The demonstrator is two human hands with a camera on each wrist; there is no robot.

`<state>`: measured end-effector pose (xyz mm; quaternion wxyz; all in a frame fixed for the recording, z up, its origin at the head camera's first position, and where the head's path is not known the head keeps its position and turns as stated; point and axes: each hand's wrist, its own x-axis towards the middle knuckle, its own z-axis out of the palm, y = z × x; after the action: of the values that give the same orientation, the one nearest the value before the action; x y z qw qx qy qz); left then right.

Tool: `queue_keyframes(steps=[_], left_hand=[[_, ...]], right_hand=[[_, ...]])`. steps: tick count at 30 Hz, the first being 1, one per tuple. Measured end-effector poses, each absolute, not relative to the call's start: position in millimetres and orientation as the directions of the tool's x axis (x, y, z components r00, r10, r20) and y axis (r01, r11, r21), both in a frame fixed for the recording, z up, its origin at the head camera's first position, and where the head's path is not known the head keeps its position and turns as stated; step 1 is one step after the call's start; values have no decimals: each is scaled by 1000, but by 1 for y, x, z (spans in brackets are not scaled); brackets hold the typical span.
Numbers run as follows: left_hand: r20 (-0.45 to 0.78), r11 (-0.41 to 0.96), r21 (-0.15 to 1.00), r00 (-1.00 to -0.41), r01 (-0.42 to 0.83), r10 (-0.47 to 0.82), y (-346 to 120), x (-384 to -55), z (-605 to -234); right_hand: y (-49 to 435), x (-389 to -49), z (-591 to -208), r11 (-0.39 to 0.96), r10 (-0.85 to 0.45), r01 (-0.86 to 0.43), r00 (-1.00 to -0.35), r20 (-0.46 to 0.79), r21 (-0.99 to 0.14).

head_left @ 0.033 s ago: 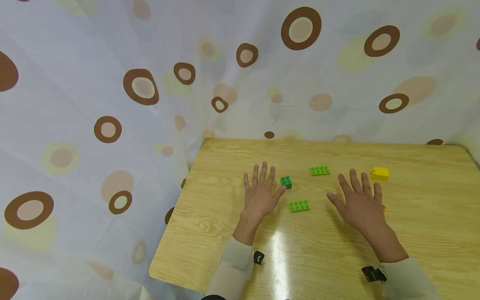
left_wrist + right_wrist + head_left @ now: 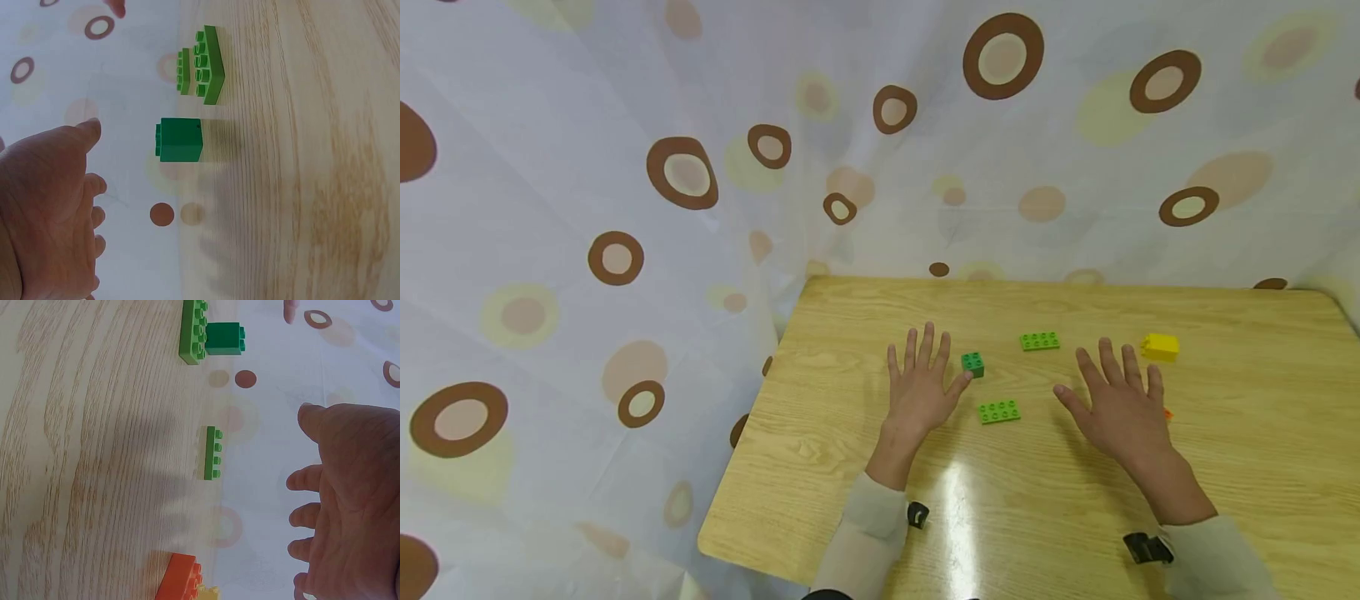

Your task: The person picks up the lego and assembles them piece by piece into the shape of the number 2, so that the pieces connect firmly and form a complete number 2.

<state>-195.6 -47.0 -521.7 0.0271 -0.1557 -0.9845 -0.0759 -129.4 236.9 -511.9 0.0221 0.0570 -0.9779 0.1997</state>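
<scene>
Both hands are held over the wooden table with fingers spread and hold nothing. The left hand (image 2: 917, 396) has its thumb tip close to a dark green block (image 2: 972, 364), which stands studs up. In the left wrist view that block (image 2: 180, 140) shows apart from the left thumb. To its lower right lies a light green flat brick (image 2: 999, 412) with two rows of studs. A second light green flat brick (image 2: 1040, 341) lies farther back, between the hands. Palm down, the right hand (image 2: 1123, 417) mostly hides an orange brick (image 2: 177, 578), which the right wrist view shows better.
A yellow brick (image 2: 1161, 347) lies on its side beyond the right fingertips. The wooden table (image 2: 820, 433) meets a hanging sheet (image 2: 880, 242) with brown and beige spots at its back and left. Dark bands sit near both sleeve cuffs.
</scene>
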Motion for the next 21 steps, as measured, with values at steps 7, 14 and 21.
queue_keyframes(steps=[7,14,21], left_hand=[[73,936,158,-949,316,308,-48,-196,-520],[15,876,357,-939,325,343,-46,-203,-528],[-38,750,582,-911,315,412,-40,-220,-556]], right_hand=[[235,-130,-511,902,-117,-133,-991,66,-410],[228,-138,-520,836,-221,-240,-970,96,-494],[222,-154,-566,571,-339,-255,-939,59,-780]])
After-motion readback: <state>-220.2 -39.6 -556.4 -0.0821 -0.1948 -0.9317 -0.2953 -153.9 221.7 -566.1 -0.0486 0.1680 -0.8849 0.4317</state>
